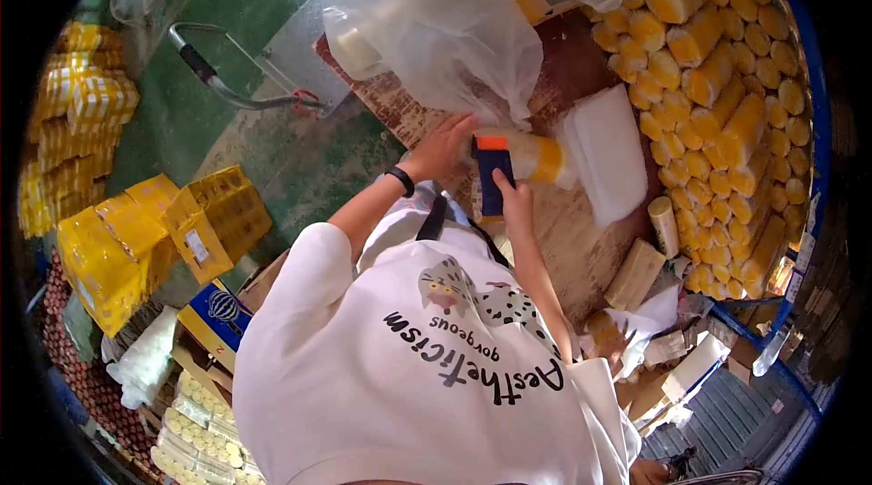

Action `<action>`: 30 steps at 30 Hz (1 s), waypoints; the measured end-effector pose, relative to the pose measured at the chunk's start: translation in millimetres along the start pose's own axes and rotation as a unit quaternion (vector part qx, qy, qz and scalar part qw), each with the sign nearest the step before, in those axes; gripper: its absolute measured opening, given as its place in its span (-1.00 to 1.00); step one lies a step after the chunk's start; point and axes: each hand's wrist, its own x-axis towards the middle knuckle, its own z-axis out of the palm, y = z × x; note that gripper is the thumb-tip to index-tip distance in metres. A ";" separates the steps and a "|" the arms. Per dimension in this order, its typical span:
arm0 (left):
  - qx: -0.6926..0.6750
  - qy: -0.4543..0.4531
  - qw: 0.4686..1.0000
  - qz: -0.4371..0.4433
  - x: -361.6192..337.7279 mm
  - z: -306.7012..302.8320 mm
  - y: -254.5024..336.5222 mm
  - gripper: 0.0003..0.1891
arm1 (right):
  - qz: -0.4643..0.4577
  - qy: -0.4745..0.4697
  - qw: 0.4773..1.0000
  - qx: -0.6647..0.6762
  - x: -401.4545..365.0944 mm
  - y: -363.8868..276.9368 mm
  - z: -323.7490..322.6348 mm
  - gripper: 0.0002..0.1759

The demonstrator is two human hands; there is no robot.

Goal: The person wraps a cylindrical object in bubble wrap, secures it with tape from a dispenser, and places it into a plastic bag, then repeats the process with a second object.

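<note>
A clear plastic-wrapped packet [548, 161] with a yellow band lies on the worn brown table [568, 253]. My left hand [442, 151], a black band on its wrist, grips the near-left end of this packet with long fingers; the fingertips are partly hidden. In my right hand [517, 202] is a dark blue handheld tool with an orange end [492, 167], held upright against the packet's left end. It resembles a tape dispenser. To the right of the packet lies a stack of white plastic bags [610, 155]. A large clear plastic bag [436, 26] covers the table's far part.
Many yellow-banded bundles [718, 122] are piled on the right. A small wooden-looking block [635, 273] and a short roll [664, 226] rest near the table's right edge. A cart with a curved handle [213, 81] stands at left, beyond yellow taped cartons [118, 253].
</note>
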 end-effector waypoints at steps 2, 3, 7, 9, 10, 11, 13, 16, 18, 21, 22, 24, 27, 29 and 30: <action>-0.060 -0.023 0.998 0.029 0.4 6.8 -17.7 -0.02 | -0.002 0.004 1.000 0.027 -6.1 -2.4 3.0 -0.49; -0.070 -0.039 0.997 0.012 1.0 6.0 -18.8 -0.01 | -0.004 0.006 0.999 0.041 -8.9 -3.9 4.1 -0.49; -0.076 -0.079 0.994 -0.014 1.5 13.9 -26.8 -0.02 | -0.034 0.023 0.999 0.027 -18.6 -3.7 4.7 -0.48; -0.058 -0.090 0.994 0.002 1.7 15.4 -32.8 -0.06 | -0.041 0.033 0.998 0.046 -20.9 -1.8 9.0 -0.48; -0.047 -0.097 0.994 0.016 1.8 13.0 -34.4 -0.08 | -0.030 0.033 0.998 0.042 -23.5 -3.9 10.8 -0.48; -0.037 -0.105 0.993 0.031 1.9 11.4 -35.2 -0.10 | -0.018 0.033 0.999 0.038 -27.4 -6.9 10.6 -0.47; -0.014 -0.126 0.990 0.054 5.7 3.4 -31.2 -0.14 | -0.008 0.034 0.999 0.027 -35.2 -3.4 9.6 -0.47; 0.023 -0.150 0.987 0.054 13.5 -3.9 -25.6 -0.19 | -0.017 0.039 0.999 0.007 -43.8 14.2 5.9 -0.46; 0.033 -0.146 0.987 0.052 17.8 -3.5 -25.7 -0.23 | -0.009 0.045 0.999 -0.009 -62.5 30.2 2.3 -0.46; 0.023 -0.150 0.987 0.056 23.1 -1.5 -29.9 -0.25 | -0.020 0.038 0.999 -0.022 -77.1 67.1 1.2 -0.48; 0.017 -0.174 0.983 0.049 24.7 -1.8 -32.0 -0.22 | 0.000 0.032 0.999 0.008 -72.8 87.2 0.9 -0.48; 0.010 -0.197 0.979 0.046 27.5 -2.4 -34.4 -0.17 | 0.003 0.037 0.999 0.026 -61.2 95.8 7.5 -0.46; 0.058 -0.183 0.978 0.081 28.8 -2.2 -30.0 -0.16 | 0.006 0.064 0.997 -0.037 -45.7 58.6 18.5 -0.46; 0.151 -0.153 0.968 0.132 26.2 -0.2 -17.5 -0.19 | -0.013 0.091 0.994 -0.053 -38.3 70.5 20.5 -0.44; 0.220 -0.156 0.951 0.148 24.7 3.9 -14.6 -0.20 | -0.021 0.104 0.992 -0.062 -36.2 76.4 21.1 -0.43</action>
